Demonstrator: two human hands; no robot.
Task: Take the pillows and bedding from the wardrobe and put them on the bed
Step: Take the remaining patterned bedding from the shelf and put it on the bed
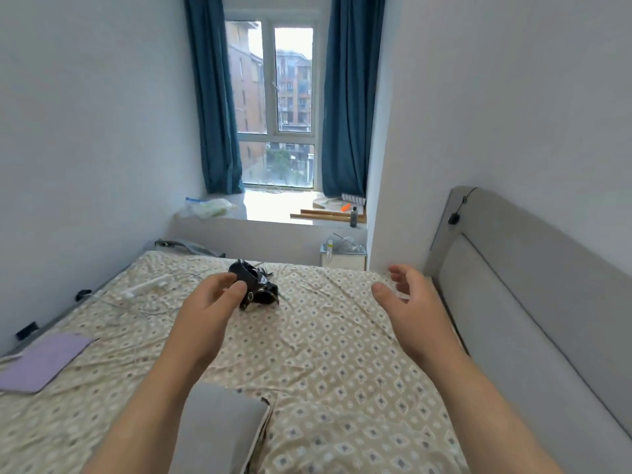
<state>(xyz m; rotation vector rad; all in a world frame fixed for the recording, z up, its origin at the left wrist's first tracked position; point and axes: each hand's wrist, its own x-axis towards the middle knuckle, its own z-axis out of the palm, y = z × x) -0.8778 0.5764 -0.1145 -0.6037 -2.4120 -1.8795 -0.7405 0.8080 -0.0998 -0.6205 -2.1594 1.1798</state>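
The bed (325,343) fills the lower view, covered with a beige sheet printed with diamonds. Both my arms reach out over it. My left hand (208,302) hovers above the sheet with relaxed fingers and holds nothing; a black bag (256,283) lies just beyond its fingertips. My right hand (410,302) is spread open in the air near the grey headboard (513,302), also empty. A grey cushion-like piece (219,425) lies at the near edge between my arms. No wardrobe is in view.
A purple laptop (44,360) lies at the bed's left edge, with a white cable and power strip (147,285) beyond it. The window sill (273,206) holds a plastic bag, boards and a bottle. A small white bin (343,256) stands by the wall corner.
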